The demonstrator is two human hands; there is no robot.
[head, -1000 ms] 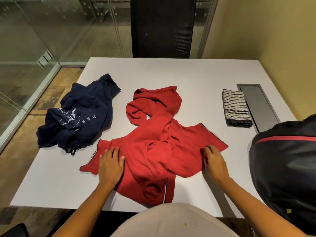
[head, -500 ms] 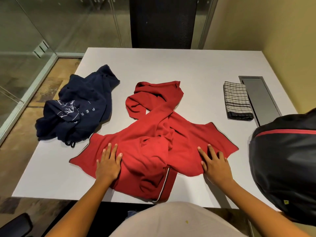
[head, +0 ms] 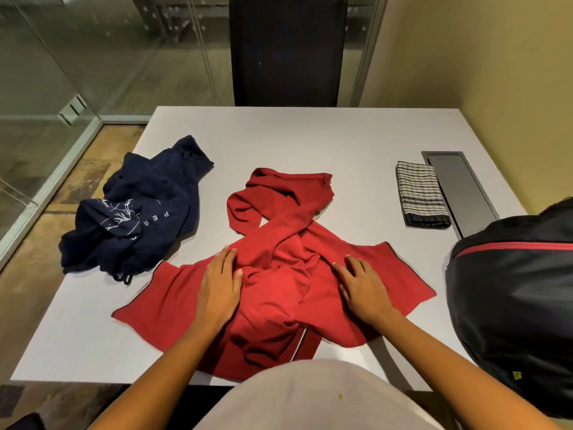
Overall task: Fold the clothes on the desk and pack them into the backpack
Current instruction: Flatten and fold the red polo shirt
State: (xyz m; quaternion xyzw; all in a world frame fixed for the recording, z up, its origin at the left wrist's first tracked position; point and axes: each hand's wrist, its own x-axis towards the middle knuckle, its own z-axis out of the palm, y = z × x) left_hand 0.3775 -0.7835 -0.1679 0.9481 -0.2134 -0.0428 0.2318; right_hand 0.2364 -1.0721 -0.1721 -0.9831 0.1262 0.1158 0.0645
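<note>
The red shirt (head: 279, 274) lies rumpled mid-desk (head: 294, 135). Left hand (head: 220, 285) and right hand (head: 361, 285) press it flat, fingers straight. It looks soft, light and floppy; the side hems seem the best places to take hold.

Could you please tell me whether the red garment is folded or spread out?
Spread out, not folded: the red garment lies rumpled across the desk, left hand and right hand flat on it.
</note>
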